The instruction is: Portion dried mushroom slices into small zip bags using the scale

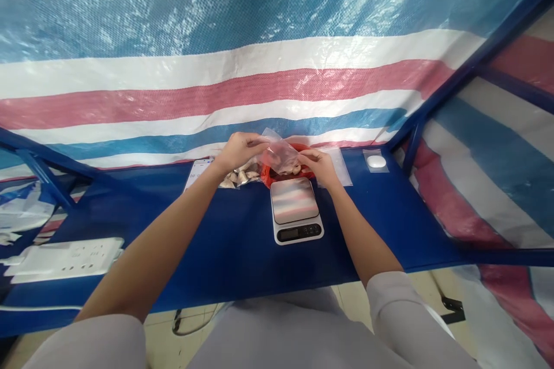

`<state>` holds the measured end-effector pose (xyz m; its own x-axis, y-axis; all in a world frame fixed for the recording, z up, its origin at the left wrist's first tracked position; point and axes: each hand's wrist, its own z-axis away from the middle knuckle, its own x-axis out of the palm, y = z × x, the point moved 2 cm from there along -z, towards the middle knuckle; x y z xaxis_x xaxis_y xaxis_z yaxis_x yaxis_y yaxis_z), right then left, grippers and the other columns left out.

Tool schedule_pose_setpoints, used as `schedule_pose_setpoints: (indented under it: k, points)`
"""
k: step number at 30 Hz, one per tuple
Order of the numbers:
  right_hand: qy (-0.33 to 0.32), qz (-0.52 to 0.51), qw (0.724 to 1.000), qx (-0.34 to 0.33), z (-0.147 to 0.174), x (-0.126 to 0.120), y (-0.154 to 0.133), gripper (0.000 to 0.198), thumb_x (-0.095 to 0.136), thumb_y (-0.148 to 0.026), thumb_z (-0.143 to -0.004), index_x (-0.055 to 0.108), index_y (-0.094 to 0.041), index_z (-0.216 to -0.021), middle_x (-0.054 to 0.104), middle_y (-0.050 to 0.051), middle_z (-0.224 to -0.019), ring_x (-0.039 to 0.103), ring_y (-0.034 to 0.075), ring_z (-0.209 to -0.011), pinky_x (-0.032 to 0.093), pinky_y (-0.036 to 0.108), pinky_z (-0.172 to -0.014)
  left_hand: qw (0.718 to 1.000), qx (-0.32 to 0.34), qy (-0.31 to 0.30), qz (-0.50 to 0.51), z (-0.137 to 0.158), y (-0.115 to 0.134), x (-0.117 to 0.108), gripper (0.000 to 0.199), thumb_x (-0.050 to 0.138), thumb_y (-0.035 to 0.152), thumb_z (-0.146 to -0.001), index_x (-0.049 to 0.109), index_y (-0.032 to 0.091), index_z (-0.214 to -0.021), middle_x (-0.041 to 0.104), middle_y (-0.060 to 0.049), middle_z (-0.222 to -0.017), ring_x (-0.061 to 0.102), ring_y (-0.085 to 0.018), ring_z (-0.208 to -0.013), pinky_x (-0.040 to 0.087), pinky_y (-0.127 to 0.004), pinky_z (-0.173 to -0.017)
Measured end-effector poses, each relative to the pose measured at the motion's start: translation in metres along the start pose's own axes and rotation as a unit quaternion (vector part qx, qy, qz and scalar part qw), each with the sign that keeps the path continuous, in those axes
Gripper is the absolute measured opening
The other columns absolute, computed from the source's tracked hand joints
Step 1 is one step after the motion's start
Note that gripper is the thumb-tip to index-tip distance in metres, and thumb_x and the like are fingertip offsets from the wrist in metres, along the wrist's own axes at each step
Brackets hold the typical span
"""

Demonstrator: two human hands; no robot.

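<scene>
A clear plastic bag (279,152) is stretched between my two hands above a red bag (265,175). My left hand (239,150) pinches the bag's upper left side. At its lower right edge, my right hand (319,164) has its fingers closed on the plastic. Some pale pieces (296,170) show by the bag's lower edge; I cannot tell whether they lie inside it or in the red bag behind. Just in front stands a kitchen scale (295,201) with a shiny plate, bare on top. Packed pale pieces (242,175) in clear plastic lie below my left hand.
On the blue table (242,259), a white power strip (71,258) lies at the left. A phone-like screen (197,171) is partly behind my left arm. Flat clear bags (340,166) lie right of my right hand, and a white oval item (376,161) sits further right. Striped sheeting (216,74) hangs behind.
</scene>
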<state>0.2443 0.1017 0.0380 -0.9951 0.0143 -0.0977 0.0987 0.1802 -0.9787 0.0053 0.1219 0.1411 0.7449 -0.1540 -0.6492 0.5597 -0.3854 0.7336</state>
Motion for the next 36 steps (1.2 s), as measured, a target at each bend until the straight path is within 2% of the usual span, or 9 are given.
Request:
schedule_pose_setpoints:
  k: [5, 9, 11, 15, 20, 26, 28, 32, 36]
  points:
    - [-0.011, -0.044, 0.997, 0.061, 0.026, -0.004, -0.004, 0.040, 0.074, -0.055, -0.077, 0.079, -0.021, -0.098, 0.077, 0.006, -0.092, 0.072, 0.024, -0.088, 0.061, 0.033, -0.073, 0.983, -0.054, 0.085, 0.154, 0.027, -0.010, 0.032, 0.041, 0.073, 0.055, -0.077, 0.080, 0.016, -0.086, 0.077, -0.006, -0.082, 0.067, -0.021, -0.075, 0.053, -0.030, -0.070]
    - [0.014, -0.089, 0.991, 0.096, 0.040, -0.002, 0.000, 0.045, 0.078, -0.058, -0.071, 0.077, -0.022, -0.098, 0.076, 0.003, -0.092, 0.071, 0.020, -0.083, 0.062, 0.031, -0.068, 0.929, -0.098, 0.160, 0.318, 0.047, -0.017, 0.069, 0.045, 0.079, 0.055, -0.073, 0.078, 0.013, -0.089, 0.077, -0.010, -0.089, 0.070, -0.022, -0.081, 0.056, -0.034, -0.079]
    - [0.035, -0.098, 0.990, 0.098, 0.042, -0.003, 0.002, 0.048, 0.080, -0.059, -0.066, 0.076, -0.021, -0.094, 0.075, 0.002, -0.088, 0.070, 0.017, -0.077, 0.062, 0.030, -0.065, 0.905, -0.113, 0.186, 0.365, 0.055, -0.017, 0.085, 0.044, 0.081, 0.054, -0.071, 0.078, 0.013, -0.088, 0.077, -0.010, -0.092, 0.070, -0.021, -0.083, 0.056, -0.034, -0.081]
    - [0.054, -0.105, 0.988, 0.102, 0.044, -0.011, 0.001, 0.049, 0.084, -0.059, -0.057, 0.076, -0.019, -0.085, 0.073, 0.001, -0.080, 0.069, 0.017, -0.074, 0.063, 0.030, -0.066, 0.878, -0.154, 0.167, 0.421, 0.067, -0.014, 0.102, 0.046, 0.088, 0.047, -0.064, 0.076, 0.014, -0.094, 0.077, -0.008, -0.091, 0.069, -0.018, -0.077, 0.055, -0.032, -0.078]
    - [0.007, -0.079, 0.991, 0.107, 0.048, -0.029, -0.010, 0.043, 0.087, -0.054, -0.057, 0.078, -0.021, -0.083, 0.076, 0.002, -0.084, 0.072, 0.020, -0.081, 0.064, 0.031, -0.067, 0.853, -0.170, 0.094, 0.484, 0.067, -0.007, 0.096, 0.053, 0.092, 0.042, -0.059, 0.075, 0.013, -0.100, 0.076, -0.008, -0.092, 0.070, -0.018, -0.080, 0.056, -0.034, -0.083]
    - [-0.033, -0.050, 0.993, 0.102, 0.048, -0.046, -0.015, 0.043, 0.088, -0.051, -0.059, 0.080, -0.020, -0.088, 0.076, 0.003, -0.079, 0.074, 0.023, -0.081, 0.064, 0.032, -0.065, 0.876, -0.191, 0.076, 0.435, 0.066, -0.017, 0.090, 0.045, 0.095, 0.042, -0.050, 0.075, 0.012, -0.078, 0.074, -0.006, -0.075, 0.068, -0.018, -0.072, 0.056, -0.035, -0.079]
    - [-0.027, -0.055, 0.994, 0.089, 0.046, -0.051, -0.013, 0.043, 0.088, -0.050, -0.058, 0.080, -0.020, -0.088, 0.077, 0.003, -0.081, 0.074, 0.024, -0.082, 0.065, 0.034, -0.066, 0.895, -0.190, 0.058, 0.399, 0.068, -0.020, 0.089, 0.046, 0.095, 0.042, -0.050, 0.075, 0.013, -0.080, 0.075, -0.006, -0.077, 0.068, -0.019, -0.073, 0.056, -0.035, -0.077]
    - [-0.033, -0.043, 0.996, 0.075, 0.038, -0.057, -0.015, 0.041, 0.089, -0.049, -0.056, 0.080, -0.020, -0.083, 0.076, 0.002, -0.081, 0.073, 0.023, -0.079, 0.065, 0.036, -0.068, 0.938, -0.174, -0.026, 0.297, 0.063, -0.013, 0.086, 0.051, 0.092, 0.044, -0.055, 0.075, 0.015, -0.094, 0.076, -0.007, -0.080, 0.069, -0.020, -0.072, 0.056, -0.036, -0.075]
    - [-0.075, 0.002, 0.994, 0.073, 0.030, -0.059, -0.021, 0.043, 0.089, -0.049, -0.056, 0.079, -0.019, -0.085, 0.077, 0.004, -0.084, 0.072, 0.024, -0.079, 0.065, 0.037, -0.065, 0.966, -0.100, -0.081, 0.225, 0.045, 0.007, 0.087, 0.046, 0.086, 0.049, -0.064, 0.076, 0.016, -0.096, 0.073, -0.005, -0.077, 0.067, -0.018, -0.069, 0.055, -0.033, -0.071]
